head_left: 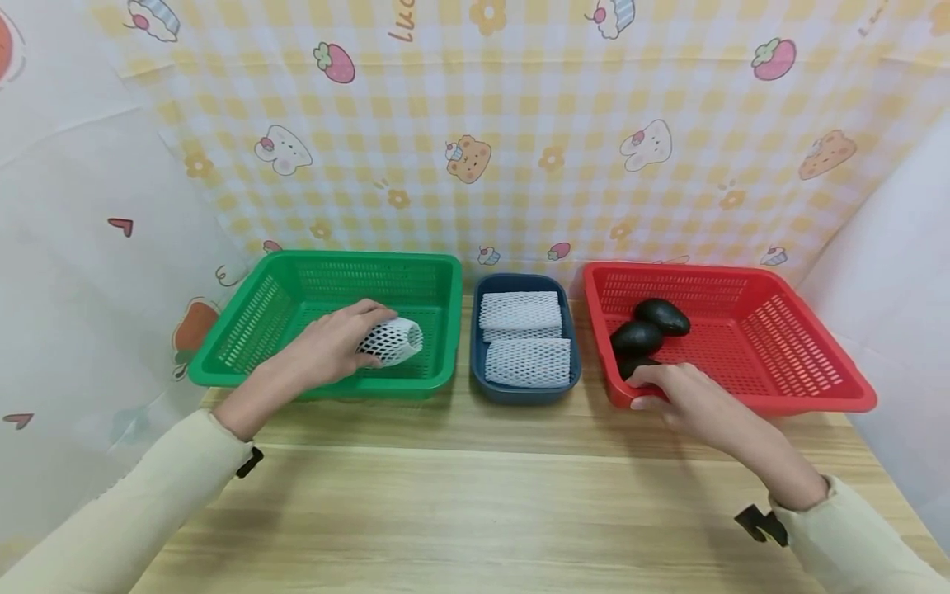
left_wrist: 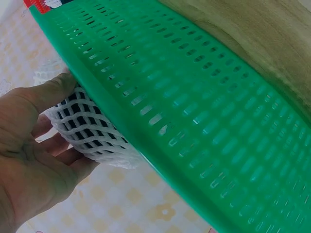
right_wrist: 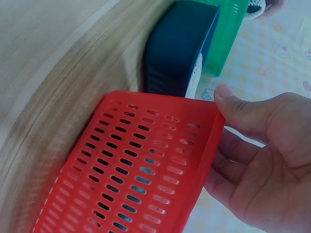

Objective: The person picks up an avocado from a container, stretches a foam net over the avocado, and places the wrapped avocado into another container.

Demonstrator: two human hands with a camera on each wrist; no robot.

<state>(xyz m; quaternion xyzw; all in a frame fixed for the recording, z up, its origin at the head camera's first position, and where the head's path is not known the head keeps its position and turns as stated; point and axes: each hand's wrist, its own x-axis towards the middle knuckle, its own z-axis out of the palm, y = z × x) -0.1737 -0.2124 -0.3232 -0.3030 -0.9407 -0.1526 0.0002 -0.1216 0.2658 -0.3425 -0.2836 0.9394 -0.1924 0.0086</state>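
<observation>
In the head view, my left hand grips an avocado in a white foam net sleeve, inside the green basket by its near side. Dark skin shows through the mesh in the left wrist view, where the sleeve lies partly behind the basket wall. My right hand holds the near left corner of the red basket, thumb and fingers on either side of the rim. Several dark avocados lie at that basket's left end; the nearest is partly hidden by the right hand's fingers.
Between the baskets stands a dark blue bin with white foam net sleeves stacked flat in it. All three containers rest on a wooden table, against a yellow checked cloth at the back.
</observation>
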